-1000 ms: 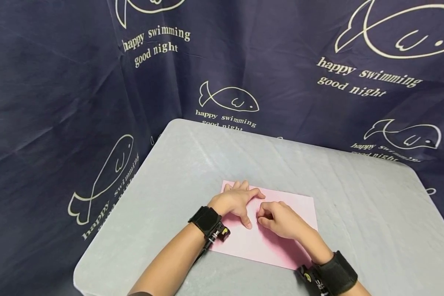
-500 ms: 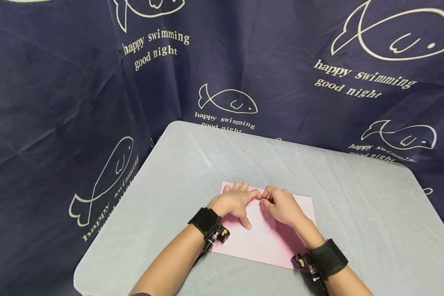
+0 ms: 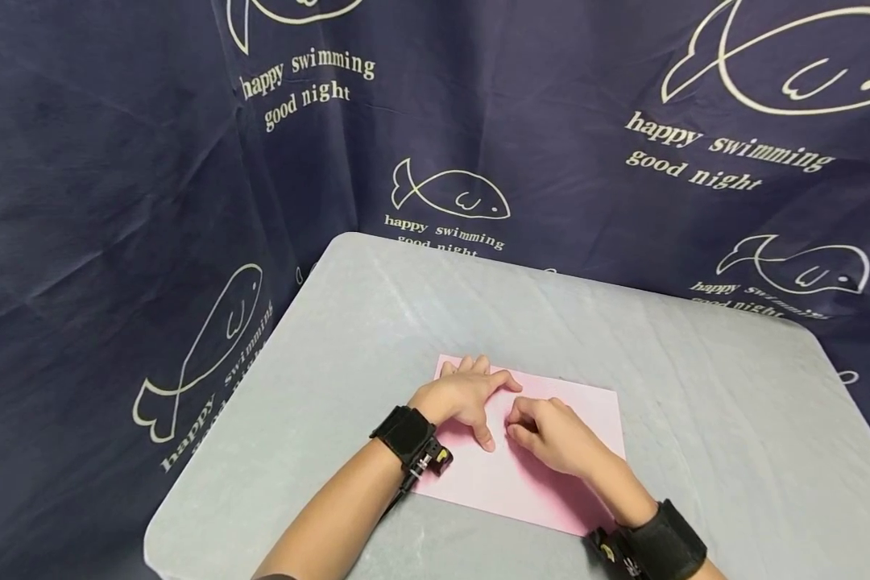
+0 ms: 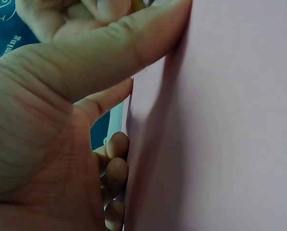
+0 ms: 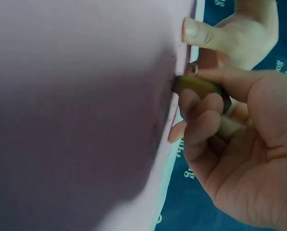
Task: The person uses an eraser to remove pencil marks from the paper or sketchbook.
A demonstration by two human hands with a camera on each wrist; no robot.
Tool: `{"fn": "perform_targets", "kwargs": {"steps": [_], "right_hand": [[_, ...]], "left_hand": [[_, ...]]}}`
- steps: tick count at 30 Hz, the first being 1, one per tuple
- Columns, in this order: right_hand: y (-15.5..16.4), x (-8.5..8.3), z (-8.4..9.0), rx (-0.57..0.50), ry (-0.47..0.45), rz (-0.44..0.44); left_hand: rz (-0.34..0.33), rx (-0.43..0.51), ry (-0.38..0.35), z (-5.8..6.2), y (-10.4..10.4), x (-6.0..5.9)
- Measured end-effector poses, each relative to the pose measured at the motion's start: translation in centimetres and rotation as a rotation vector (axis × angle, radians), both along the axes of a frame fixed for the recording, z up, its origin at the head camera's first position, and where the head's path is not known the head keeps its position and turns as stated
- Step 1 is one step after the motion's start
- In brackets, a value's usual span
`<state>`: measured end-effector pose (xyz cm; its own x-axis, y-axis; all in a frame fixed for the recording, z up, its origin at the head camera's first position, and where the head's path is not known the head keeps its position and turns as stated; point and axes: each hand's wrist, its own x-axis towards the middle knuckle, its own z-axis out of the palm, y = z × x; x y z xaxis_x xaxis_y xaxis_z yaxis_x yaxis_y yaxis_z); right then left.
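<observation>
The pink sheet of paper (image 3: 544, 451) lay flat on the grey table (image 3: 696, 403), near the front edge, and both hands were down on it, close together, almost knuckle to knuckle. The left hand (image 3: 464, 399) was spread, fingers straight and fanned toward the far left corner of the sheet, thumb stretched back toward the person. That looked like a pinning hold: flat pressure to keep the paper from sliding. The right hand (image 3: 554, 435) sat just beside it, fingers curled in tight. From the right wrist view that hand (image 5: 230, 144) was pinched around something small and dark, a brownish stub (image 5: 201, 89) pressed against the paper (image 5: 85, 96). It could have been a short pencil or a crayon, the close view was too blurred to say which. The tip met the sheet right by the left thumb (image 5: 206, 36), so the flat hand was bracing exactly where the other was working. In the left wrist view the left thumb (image 4: 110, 53) lay straight across the edge of the sheet (image 4: 220, 120), the other fingers tucked against the paper below it. Behind the table hung a dark blue cloth (image 3: 116, 161) printed with white fish and lettering
</observation>
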<state>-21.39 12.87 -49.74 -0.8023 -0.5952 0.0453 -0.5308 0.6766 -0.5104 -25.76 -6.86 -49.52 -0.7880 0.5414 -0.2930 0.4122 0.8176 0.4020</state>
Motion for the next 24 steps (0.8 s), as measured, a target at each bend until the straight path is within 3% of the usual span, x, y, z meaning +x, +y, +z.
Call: {"fn": "perform_targets", "kwargs": {"steps": [4,6,11,13,19,24], "right_hand": [[0.5,0.4,0.5,-0.007,-0.098,0.061],[0.5,0.1,0.7,-0.007,-0.102,0.041],[-0.2,-1.3,0.6,0.006,0.02,-0.128],[-0.4,-1.7,0.3,0.016,0.06,-0.154],[0.1,-0.9,-0.2,0.019,0.063,-0.109],[0.7,1.0,0.3,0.0,-0.028,-0.033]], "left_hand": [[-0.009,0.015,0.01,-0.1,0.0,0.1],[-0.006,0.014,0.014,-0.1,0.0,0.0],[0.007,-0.014,0.008,0.1,-0.1,0.1],[0.01,-0.027,0.005,0.1,-0.1,0.1],[0.0,-0.011,0.01,0.0,0.2,0.1],[0.009,0.002,0.006,-0.2,0.1,0.1]]}}
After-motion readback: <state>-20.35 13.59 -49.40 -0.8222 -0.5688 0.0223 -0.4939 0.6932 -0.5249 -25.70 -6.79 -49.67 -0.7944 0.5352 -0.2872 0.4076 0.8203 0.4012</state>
